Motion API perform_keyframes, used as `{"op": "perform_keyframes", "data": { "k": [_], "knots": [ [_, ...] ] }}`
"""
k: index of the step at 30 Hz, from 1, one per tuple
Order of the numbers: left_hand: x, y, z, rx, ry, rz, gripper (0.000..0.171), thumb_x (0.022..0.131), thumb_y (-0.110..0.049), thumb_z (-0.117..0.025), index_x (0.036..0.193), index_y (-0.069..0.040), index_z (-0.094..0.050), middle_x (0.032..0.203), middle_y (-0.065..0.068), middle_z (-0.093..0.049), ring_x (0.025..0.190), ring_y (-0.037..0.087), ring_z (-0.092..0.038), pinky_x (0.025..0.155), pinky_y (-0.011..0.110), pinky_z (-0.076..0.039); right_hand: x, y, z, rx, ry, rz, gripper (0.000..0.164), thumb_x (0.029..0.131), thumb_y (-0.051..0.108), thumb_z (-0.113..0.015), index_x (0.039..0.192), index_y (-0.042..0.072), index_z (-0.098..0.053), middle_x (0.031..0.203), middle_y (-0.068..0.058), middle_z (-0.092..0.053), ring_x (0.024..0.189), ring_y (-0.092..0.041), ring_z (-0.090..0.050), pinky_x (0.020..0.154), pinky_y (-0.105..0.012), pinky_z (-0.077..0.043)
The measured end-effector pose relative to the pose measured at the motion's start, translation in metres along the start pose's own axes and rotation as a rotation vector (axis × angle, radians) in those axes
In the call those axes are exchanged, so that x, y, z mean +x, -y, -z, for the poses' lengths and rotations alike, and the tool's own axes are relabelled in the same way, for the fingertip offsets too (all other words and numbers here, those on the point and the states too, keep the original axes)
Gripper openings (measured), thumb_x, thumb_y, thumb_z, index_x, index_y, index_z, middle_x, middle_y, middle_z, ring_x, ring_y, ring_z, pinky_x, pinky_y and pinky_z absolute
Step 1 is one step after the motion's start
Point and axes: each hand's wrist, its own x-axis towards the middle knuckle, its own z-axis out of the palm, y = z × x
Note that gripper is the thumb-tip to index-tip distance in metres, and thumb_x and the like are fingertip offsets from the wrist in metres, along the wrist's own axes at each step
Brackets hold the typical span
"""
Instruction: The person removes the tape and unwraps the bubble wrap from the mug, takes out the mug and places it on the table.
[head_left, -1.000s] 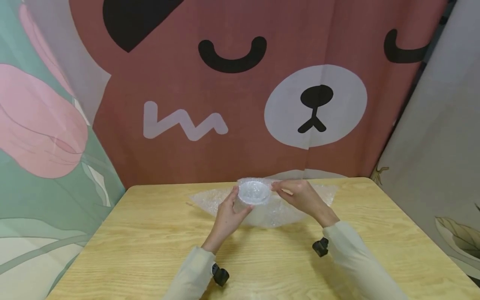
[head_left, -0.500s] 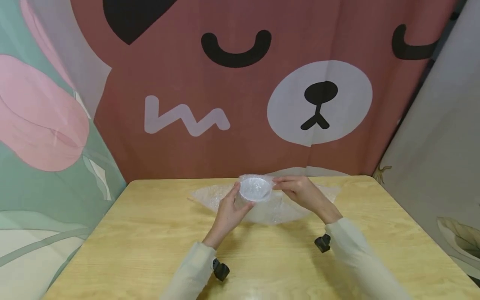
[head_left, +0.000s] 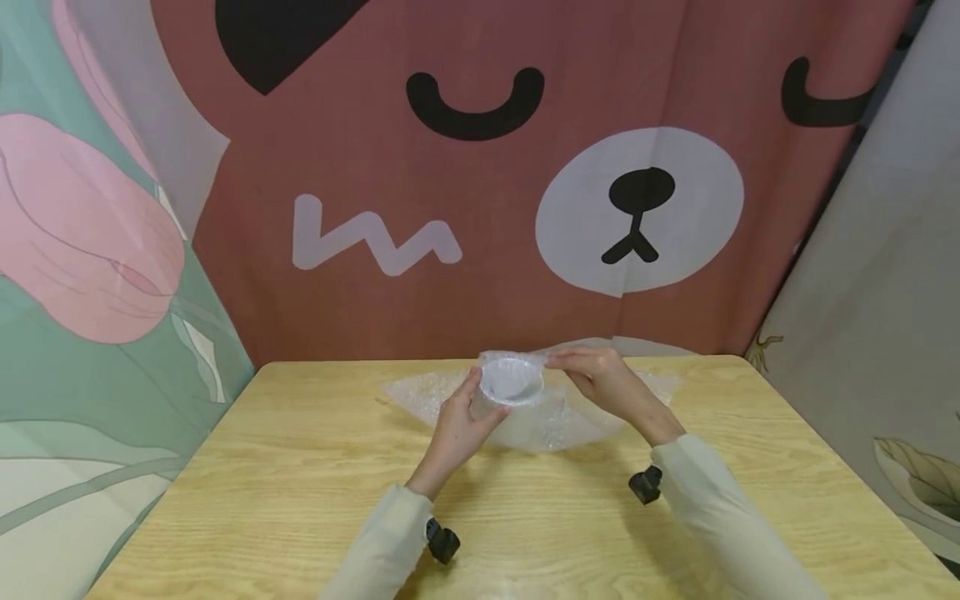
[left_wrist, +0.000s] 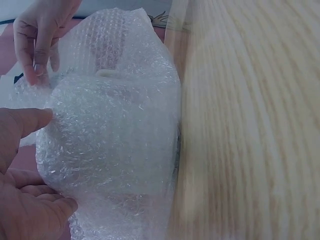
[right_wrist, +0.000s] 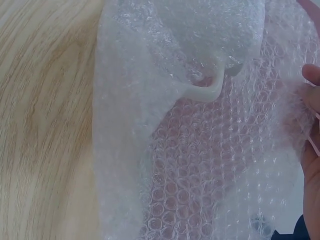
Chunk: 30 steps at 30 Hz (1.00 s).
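- White round handled mug (head_left: 512, 382): near far edge of pale wood-grain table (head_left: 285, 500); contact unclear.
- Left hand (head_left: 453, 425): thumb and fingers curved round its wrapped side.
- Right hand (head_left: 603, 383): pinching clear plastic bubble wrap (right_wrist: 195, 165) beside rim.
- Done: body covered. Remaining, judged: handle (right_wrist: 216, 90) exposed, wrap loose.

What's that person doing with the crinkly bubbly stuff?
They have a pale mug in bubble wrap over the wooden table. The left hand grips the mug through the wrap, and the right hand pinches an edge of the wrap near the mug's open end. Right now the mug is only partly covered: its handle shows in a gap, and loose wrap spreads to both sides.
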Motion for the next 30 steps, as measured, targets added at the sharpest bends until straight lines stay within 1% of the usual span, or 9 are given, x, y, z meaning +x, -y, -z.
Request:
{"op": "perform_keyframes", "data": {
  "k": [4, 8, 11, 13, 18, 22, 24, 30],
  "knots": [
    [0.0021, 0.0001, 0.0013, -0.002, 0.001, -0.006, 0.075, 0.086, -0.024, -0.075, 0.141, 0.012, -0.039, 0.147, 0.025, -0.036, 0.134, 0.036, -0.036, 0.107, 0.046, -0.032, 0.0032, -0.0020, 0.0006, -0.007, -0.032, -0.005, 0.032, 0.072, -0.018, -0.074, 0.100, -0.003, -0.073, 0.100, -0.016, -0.071, 0.089, -0.029, -0.069, 0.066, -0.037, -0.057],
    [0.0029, -0.0004, 0.0014, -0.011, 0.006, 0.007, 0.076, 0.086, -0.024, -0.075, 0.142, 0.011, -0.038, 0.147, 0.025, -0.035, 0.134, 0.036, -0.036, 0.106, 0.047, -0.034, 0.0042, -0.0033, 0.0018, -0.001, -0.053, -0.022, 0.031, 0.071, -0.014, -0.076, 0.099, -0.002, -0.074, 0.100, -0.014, -0.072, 0.090, -0.028, -0.069, 0.070, -0.039, -0.056],
    [0.0029, -0.0006, 0.0000, -0.015, 0.001, 0.027, 0.075, 0.087, -0.027, -0.074, 0.143, 0.009, -0.038, 0.148, 0.024, -0.034, 0.135, 0.035, -0.035, 0.107, 0.046, -0.033, 0.0037, -0.0041, 0.0021, 0.009, -0.063, -0.035, 0.032, 0.071, -0.014, -0.077, 0.101, -0.001, -0.074, 0.102, -0.013, -0.071, 0.092, -0.028, -0.068, 0.073, -0.040, -0.056],
    [0.0028, -0.0005, -0.0015, -0.012, -0.007, 0.025, 0.074, 0.088, -0.029, -0.073, 0.142, 0.009, -0.040, 0.148, 0.025, -0.034, 0.136, 0.035, -0.034, 0.108, 0.047, -0.032, 0.0031, -0.0047, 0.0019, 0.014, -0.071, -0.041, 0.035, 0.069, -0.014, -0.078, 0.102, -0.001, -0.074, 0.103, -0.014, -0.071, 0.092, -0.028, -0.068, 0.075, -0.039, -0.055],
    [0.0037, -0.0029, -0.0046, 0.020, -0.030, 0.001, 0.069, 0.090, -0.032, -0.070, 0.139, 0.010, -0.044, 0.146, 0.027, -0.036, 0.137, 0.036, -0.032, 0.109, 0.049, -0.029, 0.0023, -0.0066, 0.0009, 0.014, -0.105, -0.051, 0.041, 0.067, -0.015, -0.080, 0.104, 0.000, -0.073, 0.104, -0.013, -0.071, 0.092, -0.027, -0.069, 0.073, -0.038, -0.056],
    [0.0044, -0.0038, -0.0057, 0.054, -0.028, 0.006, 0.068, 0.091, -0.032, -0.069, 0.139, 0.009, -0.044, 0.146, 0.027, -0.035, 0.136, 0.038, -0.033, 0.108, 0.051, -0.029, 0.0022, -0.0081, 0.0002, 0.009, -0.136, -0.062, 0.042, 0.067, -0.014, -0.080, 0.105, 0.001, -0.073, 0.103, -0.012, -0.071, 0.091, -0.026, -0.069, 0.072, -0.037, -0.056],
    [0.0042, -0.0042, -0.0059, 0.063, -0.019, 0.022, 0.067, 0.091, -0.032, -0.069, 0.140, 0.007, -0.044, 0.148, 0.025, -0.034, 0.136, 0.037, -0.033, 0.108, 0.051, -0.029, 0.0015, -0.0085, 0.0003, 0.011, -0.145, -0.074, 0.042, 0.067, -0.014, -0.081, 0.105, 0.001, -0.073, 0.104, -0.012, -0.071, 0.091, -0.026, -0.069, 0.073, -0.035, -0.056],
    [0.0044, -0.0050, -0.0063, 0.087, -0.011, 0.036, 0.065, 0.090, -0.031, -0.069, 0.140, 0.004, -0.047, 0.149, 0.022, -0.033, 0.135, 0.039, -0.034, 0.107, 0.054, -0.029, -0.0007, -0.0098, 0.0005, 0.023, -0.162, -0.147, 0.040, 0.069, -0.013, -0.080, 0.105, 0.001, -0.074, 0.104, -0.012, -0.071, 0.090, -0.026, -0.069, 0.078, -0.023, -0.053]
  ]
}}
